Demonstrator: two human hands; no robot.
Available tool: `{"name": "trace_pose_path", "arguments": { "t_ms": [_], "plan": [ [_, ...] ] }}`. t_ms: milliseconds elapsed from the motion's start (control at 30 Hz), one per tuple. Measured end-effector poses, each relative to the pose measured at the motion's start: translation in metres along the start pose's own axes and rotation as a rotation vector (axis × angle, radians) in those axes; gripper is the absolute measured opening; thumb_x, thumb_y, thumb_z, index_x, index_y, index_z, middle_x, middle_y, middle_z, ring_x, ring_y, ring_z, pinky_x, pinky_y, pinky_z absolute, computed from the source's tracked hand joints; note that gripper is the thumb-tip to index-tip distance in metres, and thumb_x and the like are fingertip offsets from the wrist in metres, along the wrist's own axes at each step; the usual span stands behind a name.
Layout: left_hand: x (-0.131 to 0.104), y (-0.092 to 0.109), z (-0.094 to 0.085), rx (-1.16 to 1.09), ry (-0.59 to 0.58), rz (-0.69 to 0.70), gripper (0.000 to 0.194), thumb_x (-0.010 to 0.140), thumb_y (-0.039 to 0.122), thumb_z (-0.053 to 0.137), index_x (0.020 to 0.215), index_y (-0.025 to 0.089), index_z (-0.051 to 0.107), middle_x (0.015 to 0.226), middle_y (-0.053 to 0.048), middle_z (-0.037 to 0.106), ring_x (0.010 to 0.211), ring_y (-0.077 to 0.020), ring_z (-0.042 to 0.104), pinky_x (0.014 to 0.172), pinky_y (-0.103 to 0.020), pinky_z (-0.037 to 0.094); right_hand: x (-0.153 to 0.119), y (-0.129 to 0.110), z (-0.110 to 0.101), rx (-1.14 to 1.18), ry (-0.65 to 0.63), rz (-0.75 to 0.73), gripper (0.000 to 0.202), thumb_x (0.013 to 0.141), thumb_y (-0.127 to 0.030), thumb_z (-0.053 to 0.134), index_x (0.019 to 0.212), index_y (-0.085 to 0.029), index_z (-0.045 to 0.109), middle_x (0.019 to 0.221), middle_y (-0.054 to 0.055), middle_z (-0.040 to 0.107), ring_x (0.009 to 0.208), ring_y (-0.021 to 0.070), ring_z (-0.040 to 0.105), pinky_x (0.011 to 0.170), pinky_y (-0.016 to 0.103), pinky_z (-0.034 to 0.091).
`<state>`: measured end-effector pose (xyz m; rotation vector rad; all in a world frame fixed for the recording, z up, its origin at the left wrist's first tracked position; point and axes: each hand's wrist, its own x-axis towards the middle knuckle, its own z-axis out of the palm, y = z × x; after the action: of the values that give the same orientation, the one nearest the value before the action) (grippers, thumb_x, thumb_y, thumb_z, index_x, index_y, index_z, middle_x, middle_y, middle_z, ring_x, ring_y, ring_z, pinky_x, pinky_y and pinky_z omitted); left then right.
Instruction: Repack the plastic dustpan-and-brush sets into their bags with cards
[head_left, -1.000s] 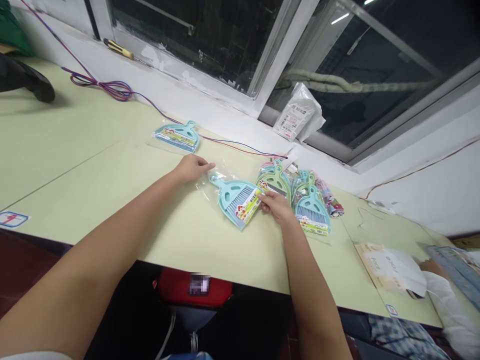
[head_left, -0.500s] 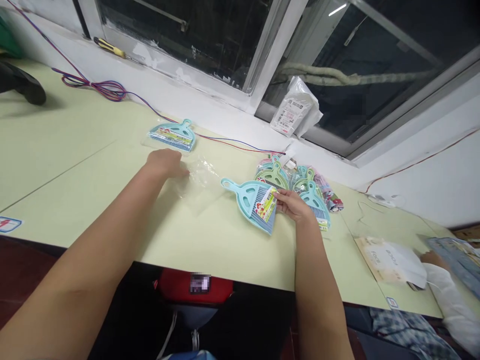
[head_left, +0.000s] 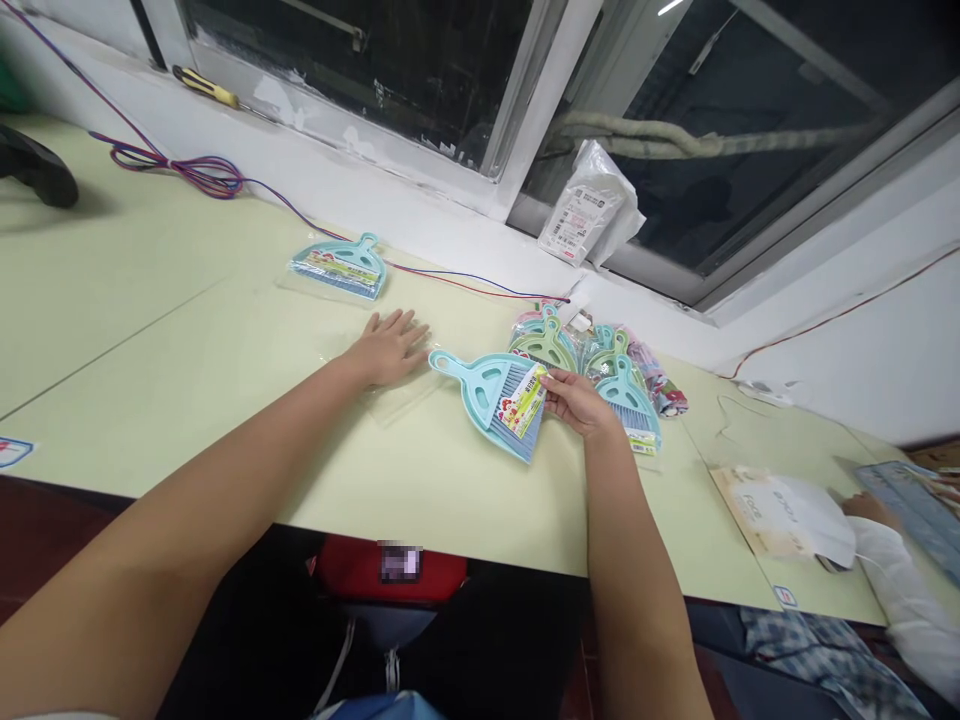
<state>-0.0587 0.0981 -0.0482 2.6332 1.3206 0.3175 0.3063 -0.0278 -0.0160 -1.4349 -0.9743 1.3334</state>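
My right hand (head_left: pixel 576 402) pinches the edge of a light-blue dustpan and brush set (head_left: pixel 484 392), its ring handle pointing left. A yellow and white label with red pictures lies across the grey-blue bristles. My left hand (head_left: pixel 390 350) is spread flat, palm down, on a clear plastic bag (head_left: pixel 409 400) on the table, close to the handle. Beyond that hand, a wrapped blue dustpan set (head_left: pixel 341 268) lies near the wall. Right of my right hand, another blue dustpan set (head_left: pixel 631 405) lies before a pile of wrapped green, pink and blue sets (head_left: pixel 546 342).
The pale yellow table (head_left: pixel 450 510) runs along a white wall under windows. A white plastic-wrapped package (head_left: pixel 589 210) leans on the sill. Coiled wire (head_left: pixel 206 178) and a screwdriver (head_left: pixel 206 86) lie to the left. At right, a co-worker's sleeve (head_left: pixel 892 580) rests near a printed bag (head_left: pixel 780 515).
My left hand has moved right and opened from a closed grip to spread flat on the clear bag, which now lies flatter. My right hand keeps hold of the dustpan set, shifted slightly left.
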Motion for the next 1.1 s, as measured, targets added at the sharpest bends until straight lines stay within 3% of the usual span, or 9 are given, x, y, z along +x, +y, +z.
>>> {"name": "trace_pose_path", "arguments": {
  "t_ms": [67,233,433,633,733,867,1000,1100],
  "plan": [
    [0.000,-0.002,-0.004,0.001,0.042,-0.034,0.080,0.102,0.067,0.015,0.165,0.021,0.031,0.174,-0.013,0.011,0.160,-0.0337,0.009,0.124,-0.055,0.005,0.000,0.000,0.000,0.000,0.000,-0.005,0.022,0.077,-0.028,0.086,0.093,-0.017,0.075,0.088,0.006,0.078,0.071,0.0130,0.071,0.062,0.020,0.060],
    [0.004,-0.011,-0.001,0.046,-0.102,-0.109,0.087,0.095,0.077,0.024,0.166,0.027,0.029,0.174,-0.012,0.014,0.159,-0.0401,0.008,0.122,-0.058,0.007,0.001,0.000,0.001,0.007,0.002,-0.004,0.023,0.076,-0.028,0.086,0.094,-0.017,0.075,0.088,0.006,0.079,0.070,0.0128,0.071,0.061,0.020,0.060],
    [0.002,-0.027,-0.007,0.053,-0.143,-0.155,0.095,0.089,0.085,0.027,0.167,0.029,0.027,0.175,-0.013,0.009,0.159,-0.0394,0.001,0.123,-0.060,0.003,0.001,0.001,0.003,0.016,0.007,-0.009,0.020,0.078,-0.027,0.085,0.093,-0.018,0.075,0.088,0.006,0.078,0.069,0.0131,0.071,0.062,0.021,0.061],
    [-0.001,-0.021,-0.011,0.020,0.068,-0.093,0.086,0.099,0.071,0.017,0.162,0.018,0.036,0.171,-0.016,0.024,0.158,-0.0323,0.017,0.125,-0.047,0.013,0.006,0.006,0.007,0.038,-0.025,-0.006,0.018,0.081,-0.025,0.082,0.095,-0.017,0.075,0.087,0.006,0.078,0.068,0.0119,0.070,0.061,0.019,0.061],
    [0.003,-0.016,-0.002,0.060,-0.008,-0.056,0.083,0.098,0.071,0.021,0.162,0.021,0.037,0.170,-0.016,0.025,0.157,-0.0341,0.018,0.124,-0.052,0.013,0.009,0.012,0.016,0.084,-0.017,0.017,0.012,0.084,-0.022,0.079,0.094,-0.017,0.075,0.086,0.006,0.079,0.070,0.0126,0.071,0.064,0.021,0.062],
    [0.006,-0.024,0.002,0.071,-0.060,-0.004,0.085,0.096,0.077,0.021,0.163,0.026,0.035,0.172,-0.014,0.021,0.159,-0.0334,0.012,0.123,-0.054,0.009,0.014,0.018,0.029,0.164,-0.005,0.055,0.006,0.086,-0.017,0.075,0.093,-0.017,0.074,0.090,0.007,0.080,0.079,0.0154,0.075,0.076,0.026,0.065],
    [0.002,-0.034,-0.011,0.014,-0.118,0.002,0.086,0.094,0.079,0.025,0.164,0.029,0.033,0.174,-0.010,0.017,0.160,-0.0318,0.008,0.125,-0.051,0.004,0.017,0.020,0.030,0.195,0.038,0.045,0.005,0.088,-0.014,0.073,0.092,-0.016,0.073,0.091,0.007,0.080,0.080,0.0159,0.075,0.078,0.027,0.065],
    [-0.003,-0.029,-0.023,-0.013,-0.161,-0.045,0.091,0.093,0.080,0.027,0.166,0.026,0.028,0.175,-0.011,0.012,0.161,-0.0314,0.003,0.126,-0.051,0.001,0.019,0.020,0.024,0.188,0.062,0.031,0.006,0.089,-0.012,0.072,0.094,-0.015,0.073,0.093,0.008,0.080,0.081,0.0159,0.075,0.079,0.027,0.065]
  ]
}}
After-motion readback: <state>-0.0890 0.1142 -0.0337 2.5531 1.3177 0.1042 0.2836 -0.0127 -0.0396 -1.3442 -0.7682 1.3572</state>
